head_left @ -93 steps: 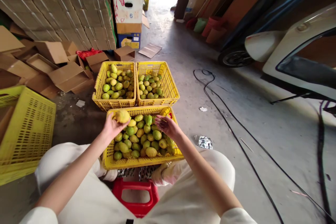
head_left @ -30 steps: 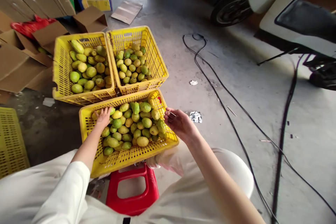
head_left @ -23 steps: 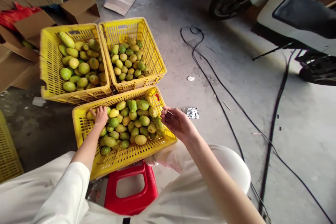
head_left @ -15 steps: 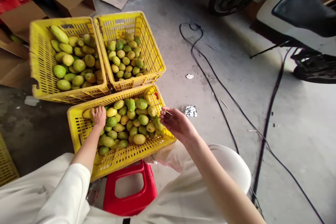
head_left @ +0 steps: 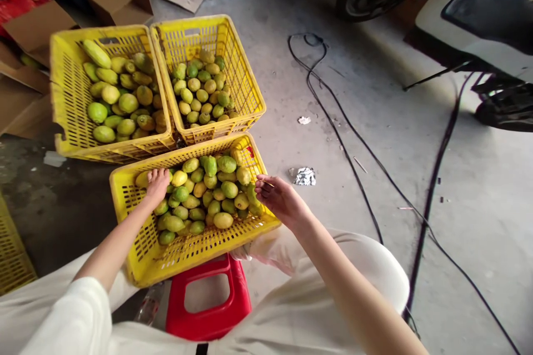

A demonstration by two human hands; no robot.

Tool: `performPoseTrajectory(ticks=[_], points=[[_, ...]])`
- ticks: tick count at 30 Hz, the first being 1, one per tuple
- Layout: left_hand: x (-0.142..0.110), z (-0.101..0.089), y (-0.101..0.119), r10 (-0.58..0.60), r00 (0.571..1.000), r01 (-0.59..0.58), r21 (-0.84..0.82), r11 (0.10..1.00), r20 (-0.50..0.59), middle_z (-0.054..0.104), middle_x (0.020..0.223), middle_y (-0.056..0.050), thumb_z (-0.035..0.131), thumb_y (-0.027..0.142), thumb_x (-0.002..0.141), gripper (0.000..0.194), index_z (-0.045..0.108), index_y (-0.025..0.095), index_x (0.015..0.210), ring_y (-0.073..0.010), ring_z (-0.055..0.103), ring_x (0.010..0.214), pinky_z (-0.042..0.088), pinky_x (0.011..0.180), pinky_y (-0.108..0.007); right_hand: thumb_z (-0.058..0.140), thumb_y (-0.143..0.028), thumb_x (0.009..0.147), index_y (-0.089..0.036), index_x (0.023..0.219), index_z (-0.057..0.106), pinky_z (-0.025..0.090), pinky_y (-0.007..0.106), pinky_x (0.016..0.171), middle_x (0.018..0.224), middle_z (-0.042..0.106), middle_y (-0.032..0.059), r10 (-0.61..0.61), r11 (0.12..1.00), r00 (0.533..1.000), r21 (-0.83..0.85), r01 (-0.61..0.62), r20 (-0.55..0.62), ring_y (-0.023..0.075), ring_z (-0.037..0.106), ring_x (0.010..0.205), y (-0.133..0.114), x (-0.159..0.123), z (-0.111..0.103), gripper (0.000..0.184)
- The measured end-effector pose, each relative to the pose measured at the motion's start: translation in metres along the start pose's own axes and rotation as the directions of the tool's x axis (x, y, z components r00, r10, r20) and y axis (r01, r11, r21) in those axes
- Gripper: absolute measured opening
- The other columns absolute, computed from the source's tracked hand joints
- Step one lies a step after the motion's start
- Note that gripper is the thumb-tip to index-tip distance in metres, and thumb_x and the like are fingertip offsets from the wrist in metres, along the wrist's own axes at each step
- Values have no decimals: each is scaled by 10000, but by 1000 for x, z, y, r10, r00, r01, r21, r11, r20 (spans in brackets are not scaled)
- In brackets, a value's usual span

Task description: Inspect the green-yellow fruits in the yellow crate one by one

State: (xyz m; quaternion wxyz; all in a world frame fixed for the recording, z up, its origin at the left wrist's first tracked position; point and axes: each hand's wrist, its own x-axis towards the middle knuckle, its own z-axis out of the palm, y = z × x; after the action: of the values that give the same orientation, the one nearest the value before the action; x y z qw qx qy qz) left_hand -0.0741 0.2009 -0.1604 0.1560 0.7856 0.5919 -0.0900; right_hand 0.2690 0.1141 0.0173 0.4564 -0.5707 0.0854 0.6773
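A yellow plastic crate [head_left: 137,258] full of green and yellow lemons [head_left: 208,191] rests on my lap. My left hand [head_left: 157,184] reaches into its far left corner, fingers curled down onto a yellow lemon [head_left: 142,178]. My right hand [head_left: 278,199] hovers palm up at the crate's right rim, pinching a thin stick [head_left: 266,182] between thumb and fingers.
Two more yellow crates of lemons stand ahead, the left crate [head_left: 66,94] with larger fruit, the right crate [head_left: 245,89] with smaller. A red stool [head_left: 208,310] is under me. Black cables [head_left: 353,138] and crumpled foil [head_left: 305,176] lie on the concrete; a scooter [head_left: 458,11] is parked far right, cardboard boxes [head_left: 37,28] far left.
My left hand put down the lemon it held up three seconds ago and reached into the crate's far left corner. The camera tilted down. In the last second both hands barely moved.
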Motion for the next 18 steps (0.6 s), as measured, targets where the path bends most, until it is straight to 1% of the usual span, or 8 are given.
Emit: performPoseTrajectory(ticks=[4, 6, 8, 9, 11, 13, 16, 18], points=[[-9, -39, 3, 37, 997, -35, -22, 999, 66, 659, 1350, -254, 597, 126, 877, 438, 654, 118, 1311, -441, 568, 1276, 393, 1083, -593, 640, -111, 865, -179, 855, 697, 595, 186, 596, 712, 703, 21, 21, 997, 999, -77, -18, 32, 118, 658, 617, 13, 12, -14, 90], [-17, -68, 7, 56, 995, -44, -146, 988, 81, 647, 1404, -228, 661, 180, 867, 438, 667, 147, 1304, -443, 554, 1312, 366, 1116, -605, 609, -143, 885, -183, 869, 670, 606, 206, 611, 733, 688, 29, -10, 967, 999, -253, 18, 32, 127, 667, 623, 23, 20, -20, 75], [-29, -100, 14, 10, 998, 9, -351, 936, 54, 683, 1372, -186, 748, 201, 806, 433, 708, 172, 1236, -431, 564, 1323, 351, 1150, -601, 532, -190, 934, -201, 903, 632, 629, 254, 653, 754, 681, 36, -87, 803, 996, -591, 71, 1, 150, 696, 674, 35, 32, -21, 105], [-38, -116, 18, -30, 999, 48, -482, 875, 43, 710, 1331, -156, 795, 212, 762, 429, 729, 188, 1186, -414, 579, 1316, 359, 1162, -581, 526, -209, 943, -202, 931, 623, 642, 294, 686, 771, 689, 45, -108, 725, 994, -685, 72, -10, 169, 712, 716, 41, 40, -20, 99], [-59, -146, 28, -102, 992, 118, -777, 619, 70, 757, 1237, -114, 877, 264, 682, 427, 761, 201, 1089, -364, 635, 1252, 413, 1160, -499, 554, -235, 940, -199, 984, 620, 646, 349, 752, 835, 711, 65, -139, 601, 990, -796, 73, -14, 201, 730, 813, 51, 58, -14, 87], [-82, -171, 39, -199, 959, 247, -937, 247, 201, 783, 1129, -110, 907, 305, 645, 400, 771, 187, 1001, -343, 683, 1175, 517, 1075, -448, 592, -219, 921, -198, 1031, 624, 623, 375, 855, 990, 728, 103, -192, 448, 981, -889, 89, 1, 244, 725, 997, 60, 78, -4, 117], [-114, -197, 56, -290, 828, 400, -868, -295, 480, 789, 1067, -132, 784, 294, 769, 275, 740, 164, 1007, -336, 747, 1039, 643, 876, -476, 680, -147, 847, -174, 1093, 631, 507, 422, 1068, 1331, 649, 193, -271, 186, 961, -977, 108, 55, 352, 547, 1363, 76, 104, 11, 252], [-129, -207, 64, -303, 756, 390, -771, -503, 580, 786, 1070, -147, 648, 304, 877, 241, 719, 155, 1052, -311, 772, 966, 673, 796, -450, 712, -107, 815, -131, 1160, 614, 427, 468, 1138, 1452, 560, 267, -291, 54, 954, -994, 96, 76, 409, 427, 1463, 90, 113, 18, 360]])
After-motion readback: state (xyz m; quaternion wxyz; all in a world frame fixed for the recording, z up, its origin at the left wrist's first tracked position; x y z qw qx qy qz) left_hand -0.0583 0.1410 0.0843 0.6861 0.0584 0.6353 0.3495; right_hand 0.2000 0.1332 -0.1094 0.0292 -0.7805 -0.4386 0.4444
